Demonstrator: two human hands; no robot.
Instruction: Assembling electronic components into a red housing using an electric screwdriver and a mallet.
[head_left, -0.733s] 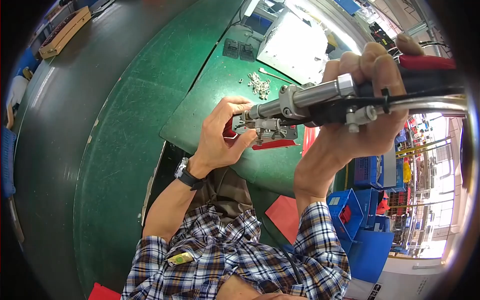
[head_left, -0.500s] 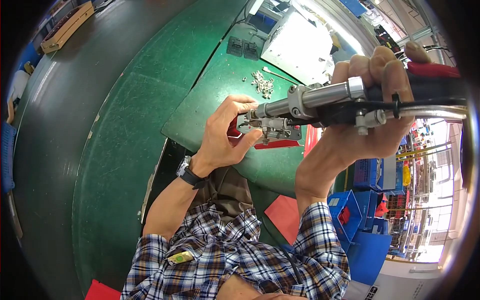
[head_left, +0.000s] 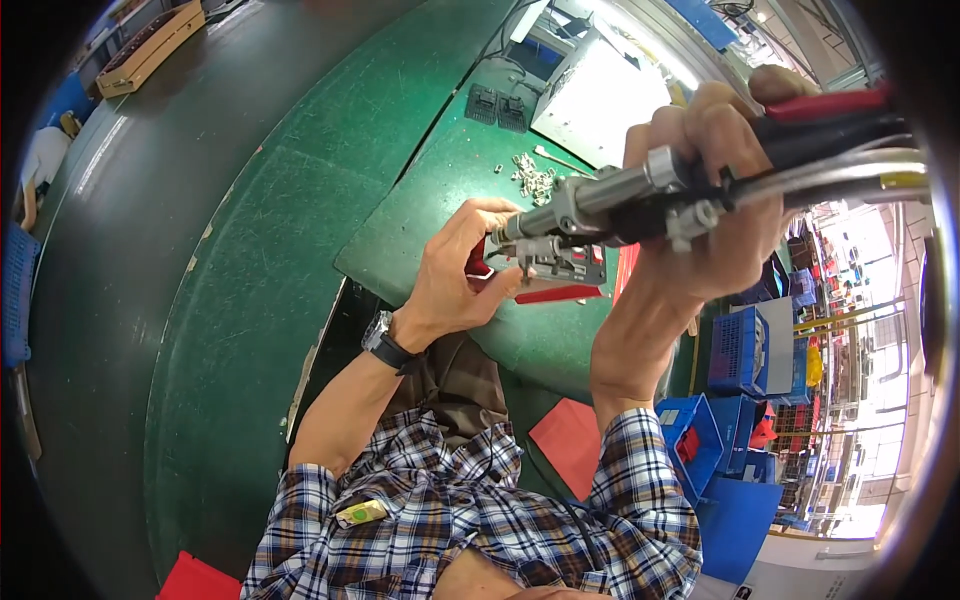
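Note:
My right hand point(head_left: 725, 235) is wrapped round a driver tool point(head_left: 615, 190) with a metal barrel, a black body and a red lever, and hoses trail off to the right. The barrel slants down to the left, its tip at a red part with a metal plate and fittings point(head_left: 570, 270). Fingers and thumb of my left hand point(head_left: 445, 270) curl round the left end of that red part, close to the tip. The barrel and fingers hide where tip and part meet. On my left wrist is a watch point(head_left: 385, 340).
Small metal pieces point(head_left: 533, 180) lie heaped on the green table point(head_left: 400, 215) beyond my hands. Behind them stand a white box-shaped machine point(head_left: 590, 100) and two black pedal-like pads point(head_left: 496, 108). Blue bins point(head_left: 690, 435) are at the right, and a red sheet point(head_left: 567, 445) lies below the table edge.
My right hand and the driver tool have shifted left, and the hand is slightly blurred. My left hand still holds the red part. The whole view has shifted a little.

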